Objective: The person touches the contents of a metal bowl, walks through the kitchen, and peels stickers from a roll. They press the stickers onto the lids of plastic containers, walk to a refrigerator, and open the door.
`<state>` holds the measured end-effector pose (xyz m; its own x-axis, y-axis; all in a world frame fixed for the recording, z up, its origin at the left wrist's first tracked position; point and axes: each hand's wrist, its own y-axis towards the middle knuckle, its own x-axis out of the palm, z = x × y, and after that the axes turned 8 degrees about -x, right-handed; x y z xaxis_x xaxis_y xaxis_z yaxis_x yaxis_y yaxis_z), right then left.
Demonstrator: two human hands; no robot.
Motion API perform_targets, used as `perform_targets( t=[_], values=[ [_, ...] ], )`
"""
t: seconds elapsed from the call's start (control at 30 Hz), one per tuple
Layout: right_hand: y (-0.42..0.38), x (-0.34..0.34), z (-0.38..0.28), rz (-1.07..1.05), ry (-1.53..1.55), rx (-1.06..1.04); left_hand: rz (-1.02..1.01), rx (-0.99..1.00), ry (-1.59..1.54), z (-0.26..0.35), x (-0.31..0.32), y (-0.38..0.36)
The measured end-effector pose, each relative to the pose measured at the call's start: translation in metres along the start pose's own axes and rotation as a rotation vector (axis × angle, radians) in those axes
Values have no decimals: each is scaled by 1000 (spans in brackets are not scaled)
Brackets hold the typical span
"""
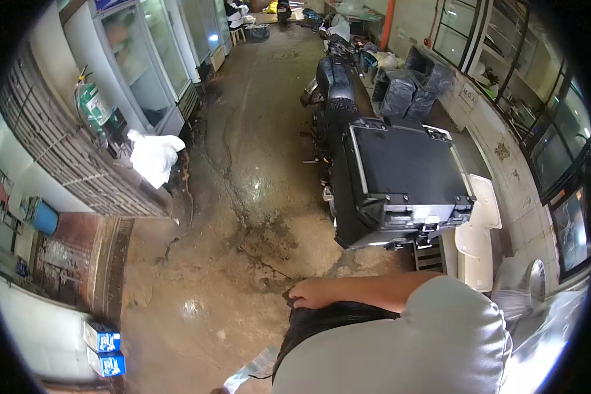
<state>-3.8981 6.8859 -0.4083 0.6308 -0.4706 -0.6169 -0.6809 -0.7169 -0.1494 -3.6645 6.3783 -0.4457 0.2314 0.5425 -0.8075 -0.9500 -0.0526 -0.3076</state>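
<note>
My right hand [310, 293] reaches across in front of my body, its fingers curled closed on the upper edge of a black sheet-like thing [315, 323]. This black thing hangs down along the front of my light grey shirt, and its surface is creased and slightly shiny. Beside it, low in the view, is a strip of clear plastic [256, 368]. A sliver of my left hand [220, 391] shows at the bottom edge next to that plastic, with its fingers out of sight.
A parked motorcycle [337, 82] with a large black top box [410, 164] stands ahead right, by cream plastic chairs [474, 253]. Wet, stained floor [256, 177] runs forward. Glass-door fridges [134, 62], a metal gate [79, 154], a fire extinguisher [95, 105] and a white bag [154, 157] line the left.
</note>
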Motion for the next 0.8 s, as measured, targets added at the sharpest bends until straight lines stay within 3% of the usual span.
perform_targets(
  t=[0.1,0.17,0.23,0.37,0.43,0.5,0.53,0.7,0.77,0.8],
  values=[
    [17,-17,16,60,2,111,-91,-1,-64,79,-42,130],
    [30,-31,38,106,-6,145,101,82,-276,187,-55,207],
    [46,-52,69,149,-28,174,14,246,-130,260,-66,275],
    [81,-86,135,271,57,327,-212,335,-36,369,-74,389],
    [87,-100,140,309,88,376,-248,522,9,400,-76,433],
    [89,-128,135,628,273,483,-327,471,29,415,-82,474],
    [93,-129,145,683,418,592,-369,424,41,424,-84,500],
    [101,-142,187,883,448,838,-426,487,-8,451,-86,615],
    [112,-159,213,874,401,837,-384,604,5,459,-78,669],
    [119,-177,217,911,415,811,-413,553,-52,448,-65,704]
  ],
)
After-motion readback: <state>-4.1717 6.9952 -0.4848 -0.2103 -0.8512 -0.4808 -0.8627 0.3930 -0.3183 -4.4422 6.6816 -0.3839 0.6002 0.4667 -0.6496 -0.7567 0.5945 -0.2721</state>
